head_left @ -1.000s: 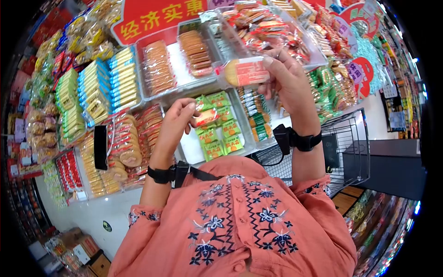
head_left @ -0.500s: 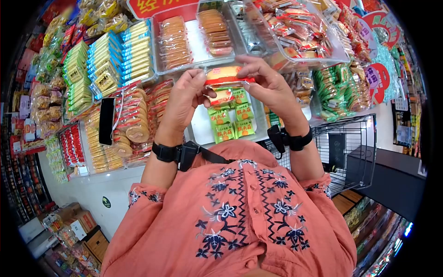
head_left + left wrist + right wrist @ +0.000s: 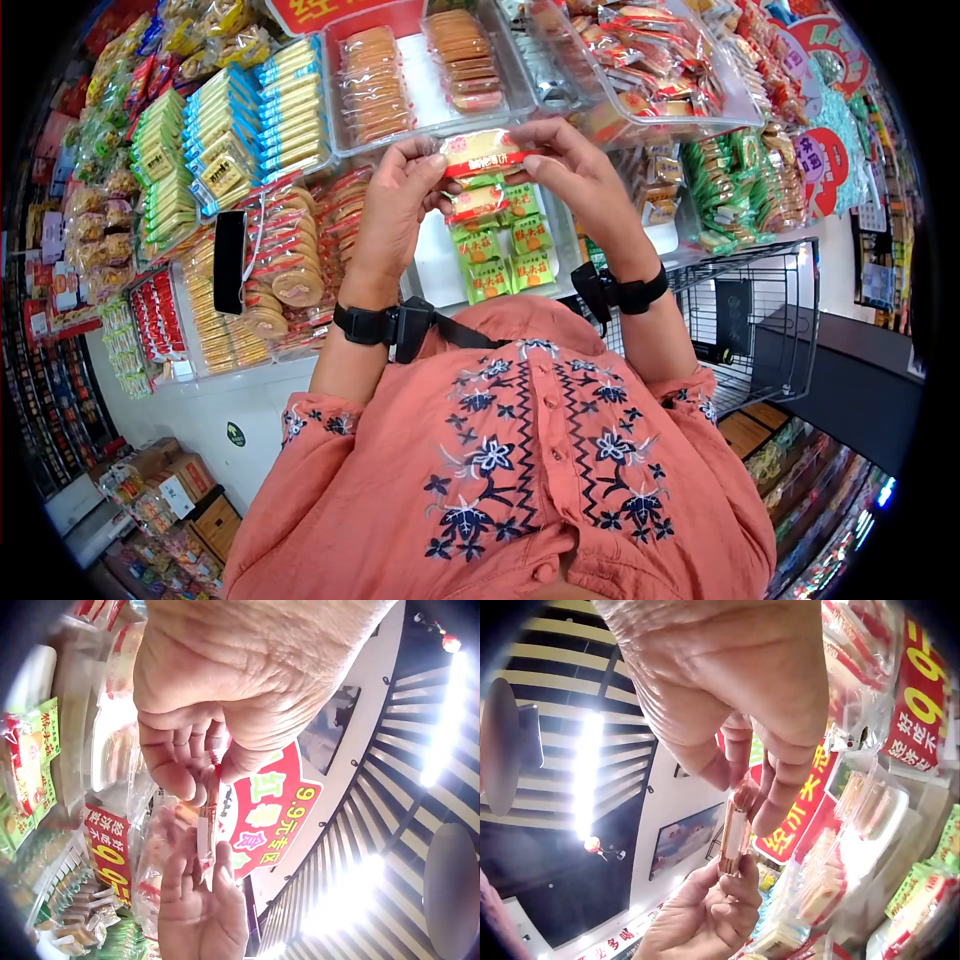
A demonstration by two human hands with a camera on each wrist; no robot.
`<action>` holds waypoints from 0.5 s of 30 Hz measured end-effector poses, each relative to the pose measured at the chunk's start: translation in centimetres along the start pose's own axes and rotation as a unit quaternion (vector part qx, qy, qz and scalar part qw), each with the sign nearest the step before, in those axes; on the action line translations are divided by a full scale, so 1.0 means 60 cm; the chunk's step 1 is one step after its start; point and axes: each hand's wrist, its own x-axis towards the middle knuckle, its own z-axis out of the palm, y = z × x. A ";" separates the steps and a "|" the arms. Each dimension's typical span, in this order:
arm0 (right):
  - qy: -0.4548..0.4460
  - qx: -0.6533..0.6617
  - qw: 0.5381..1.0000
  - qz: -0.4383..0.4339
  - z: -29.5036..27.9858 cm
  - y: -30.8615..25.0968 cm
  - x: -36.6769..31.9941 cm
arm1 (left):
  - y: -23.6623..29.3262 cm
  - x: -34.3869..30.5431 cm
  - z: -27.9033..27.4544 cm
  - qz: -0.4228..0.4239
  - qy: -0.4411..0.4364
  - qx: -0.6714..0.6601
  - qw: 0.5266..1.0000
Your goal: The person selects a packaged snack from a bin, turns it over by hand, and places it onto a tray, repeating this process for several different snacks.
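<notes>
In the head view, both hands hold up a wrapped biscuit packet (image 3: 484, 152) with a clear top and a red printed band. My left hand (image 3: 395, 205) pinches its left end between thumb and fingers, and my right hand (image 3: 585, 190) grips the right end. Seen from the left wrist, the packet (image 3: 208, 829) stands edge-on between the hands. The right wrist view shows its narrow side (image 3: 735, 829) too. Just below it lies a similar red and yellow packet (image 3: 474, 205) on green packets (image 3: 487, 276) in a white tray (image 3: 435, 265).
Behind the hands are a bin of stacked biscuits (image 3: 375, 95) and a clear bin heaped with red-wrapped packets (image 3: 660, 65). Blue-wrapped bars (image 3: 293, 105) stand at left, near a black phone-like slab (image 3: 230, 262). A wire shopping cart (image 3: 765, 320) is at right.
The packet came leftward from the right hand alone to between both hands. My left hand rose from over the green packets to take its other end. The packet's lettered band now faces up.
</notes>
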 end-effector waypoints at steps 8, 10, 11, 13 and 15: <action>0.034 -0.092 0.995 0.022 -0.008 0.100 0.018 | -0.064 0.032 -0.039 -0.027 0.004 0.202 0.979; 0.038 -0.149 0.988 0.035 -0.011 0.128 0.017 | -0.099 0.044 -0.061 -0.028 -0.004 0.272 0.962; 0.038 -0.181 0.982 0.041 -0.012 0.138 0.016 | -0.117 0.049 -0.072 -0.022 -0.006 0.305 0.952; 0.040 -0.200 0.978 0.036 -0.017 0.174 0.015 | -0.134 0.055 -0.078 -0.039 0.006 0.348 0.937; 0.048 -0.222 0.972 0.056 -0.025 0.209 0.014 | -0.140 0.052 -0.070 -0.064 0.021 0.364 0.929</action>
